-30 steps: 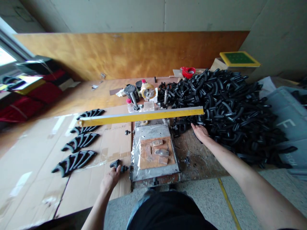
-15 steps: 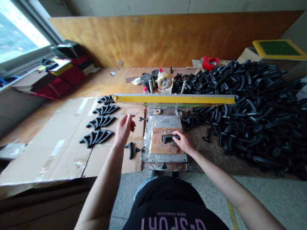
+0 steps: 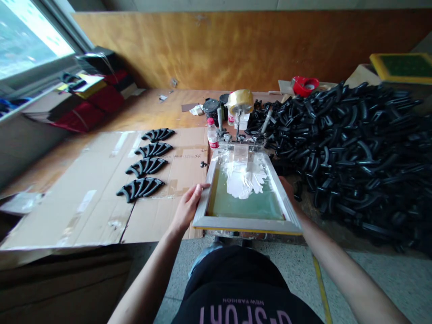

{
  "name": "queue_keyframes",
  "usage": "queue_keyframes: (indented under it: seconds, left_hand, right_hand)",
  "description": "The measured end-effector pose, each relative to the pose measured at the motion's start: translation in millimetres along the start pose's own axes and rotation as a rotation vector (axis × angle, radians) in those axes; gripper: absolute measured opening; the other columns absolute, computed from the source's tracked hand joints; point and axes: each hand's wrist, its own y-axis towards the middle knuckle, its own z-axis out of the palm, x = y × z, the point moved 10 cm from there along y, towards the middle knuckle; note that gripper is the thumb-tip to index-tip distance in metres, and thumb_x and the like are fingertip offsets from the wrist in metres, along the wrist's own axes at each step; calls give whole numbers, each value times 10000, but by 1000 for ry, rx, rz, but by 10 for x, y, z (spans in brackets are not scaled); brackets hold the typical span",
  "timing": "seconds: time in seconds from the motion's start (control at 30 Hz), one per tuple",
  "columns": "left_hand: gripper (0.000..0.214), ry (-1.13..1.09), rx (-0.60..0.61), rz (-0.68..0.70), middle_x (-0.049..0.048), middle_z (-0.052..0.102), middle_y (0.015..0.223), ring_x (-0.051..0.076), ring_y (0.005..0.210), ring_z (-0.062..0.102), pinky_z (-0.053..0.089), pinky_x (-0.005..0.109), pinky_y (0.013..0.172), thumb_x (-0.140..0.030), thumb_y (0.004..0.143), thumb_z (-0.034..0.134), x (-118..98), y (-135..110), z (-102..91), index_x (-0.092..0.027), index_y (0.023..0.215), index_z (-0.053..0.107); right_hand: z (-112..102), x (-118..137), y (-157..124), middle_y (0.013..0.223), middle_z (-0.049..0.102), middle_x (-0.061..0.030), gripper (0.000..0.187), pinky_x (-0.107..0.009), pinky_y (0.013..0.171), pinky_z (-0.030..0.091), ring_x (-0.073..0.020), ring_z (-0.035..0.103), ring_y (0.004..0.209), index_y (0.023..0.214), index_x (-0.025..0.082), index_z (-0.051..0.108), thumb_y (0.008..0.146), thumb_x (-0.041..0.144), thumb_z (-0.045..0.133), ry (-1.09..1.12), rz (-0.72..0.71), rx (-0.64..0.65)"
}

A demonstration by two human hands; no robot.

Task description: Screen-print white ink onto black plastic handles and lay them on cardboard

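Observation:
A framed printing screen lies tilted down over the small press in front of me, with white ink spread on its green mesh. My left hand grips the frame's left rail. My right hand is mostly hidden behind the frame's right rail, so its fingers do not show. A huge heap of black curved plastic parts fills the right side. Several fanned groups of the same black parts lie in a column on the cardboard to the left.
Behind the screen stand a small red-capped bottle, a tape roll and dark tins. A red tape dispenser sits at the back. Red and black stacks lie by the window at left. A wooden board backs the bench.
The screen frame has swung down from raised to lying over the press. My left hand moved onto its left rail; my right hand left the black part on the plate and went behind the frame.

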Motion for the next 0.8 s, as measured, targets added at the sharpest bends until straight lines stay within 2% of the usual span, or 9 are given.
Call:
queue_keyframes:
  seconds: [0.07,0.13,0.23,0.3,0.4,0.47,0.6,0.67,0.8]
  left_hand:
    - [651,48,64,-77,-5,590,723,107,573,478,349,207,502,-585,828,556,459,-16,69,-167,1327,546]
    - [721,122,71,-92,-41,517,651,99,540,437,325,203,497,-546,834,560,797,33,106,-190,1444,418]
    - [677,306,44,-84,-50,477,626,106,538,433,324,212,508,-501,872,509,1064,128,113,-224,1475,378]
    - [638,388,46,-87,-37,509,650,120,576,477,347,219,535,-491,886,485,1122,160,114,-234,1464,401]
    - [610,405,43,-109,-15,573,704,138,634,534,390,230,582,-483,892,476,1125,156,100,-227,1444,430]
    - [599,391,28,-130,-7,603,724,144,644,552,409,236,601,-465,883,495,1117,139,87,-223,1429,450]
    - [593,306,-14,-160,-4,625,725,151,638,565,420,237,598,-449,838,567,1092,108,66,-211,1378,512]
    - [594,253,-27,-169,-3,626,720,150,621,561,415,234,578,-453,816,597,1075,94,62,-207,1354,538]
    - [611,169,-47,-187,2,628,705,140,588,548,404,226,543,-456,787,633,1054,71,58,-185,1329,557]
  right_hand:
    - [-268,-35,206,1021,666,-96,341,-309,876,503,-201,613,958,1101,115,690,921,246,432,-57,52,-143]
    - [-341,223,456,1258,572,-145,388,-413,978,459,-263,553,1134,1237,152,618,868,257,568,-139,-9,-209]
    - [-17,824,788,1378,466,-173,602,-462,1015,411,-320,456,1238,1328,157,512,777,285,720,-248,-180,-75]
    - [282,1049,856,1222,571,-158,469,-414,928,447,-295,527,1118,1212,152,559,787,268,720,-296,-199,71]
    - [599,1174,614,938,645,-98,153,-331,793,450,-232,579,904,989,158,599,858,227,635,-325,-258,269]
    - [666,1262,281,884,644,-86,65,-310,764,429,-219,571,887,922,159,607,883,153,556,-336,-416,356]
    - [566,1384,-209,853,644,-59,172,-280,708,400,-191,557,854,861,182,631,861,72,499,-273,-674,473]
    - [509,1386,-174,805,639,-40,108,-280,676,392,-188,553,807,822,200,636,853,133,557,-213,-646,476]
    - [486,1332,-42,877,661,-68,168,-310,727,406,-218,551,884,915,197,666,873,127,520,-225,-522,305]
